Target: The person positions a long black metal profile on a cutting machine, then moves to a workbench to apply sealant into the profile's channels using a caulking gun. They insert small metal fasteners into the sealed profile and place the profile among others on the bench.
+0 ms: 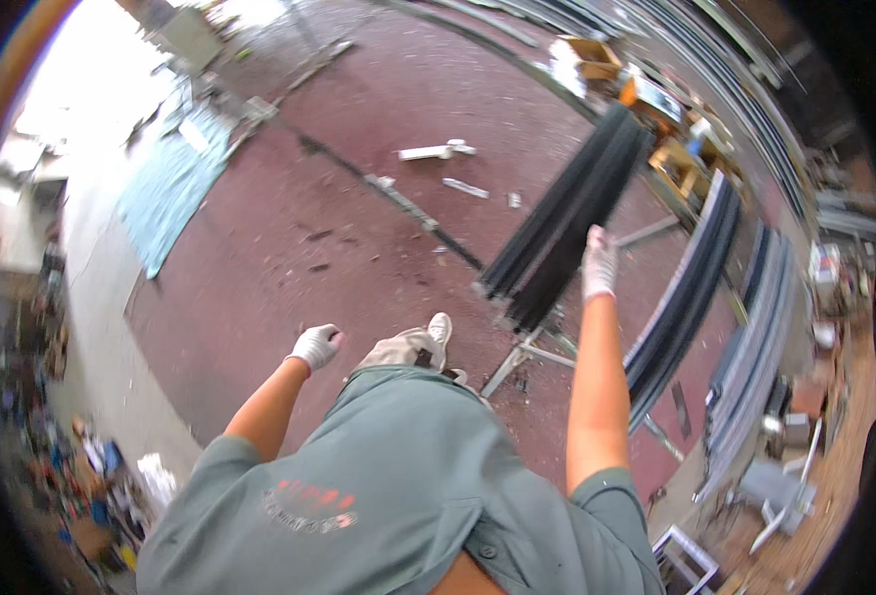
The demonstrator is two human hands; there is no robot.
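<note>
My left hand (317,347), in a whitish glove, hangs over the red floor to the left of my legs. Its fingers are curled in, and no object shows in them. My right hand (600,266), gloved the same way with bare fingertips, reaches forward beside a bundle of long black profiles (567,213). Its fingers look stretched out, with nothing held; whether they touch the profiles I cannot tell. The bundle rests on a pale metal stand (510,367). To its right lies a second stack of dark and grey profiles (691,293).
White offcuts (426,153) lie on the dark red floor (289,238). A light blue sheet (172,183) is spread at the far left. Boxes (653,104) crowd behind the bundle. More grey profiles (760,342) stand at the right, near a wooden bench (850,426). Clutter (81,486) fills the lower left.
</note>
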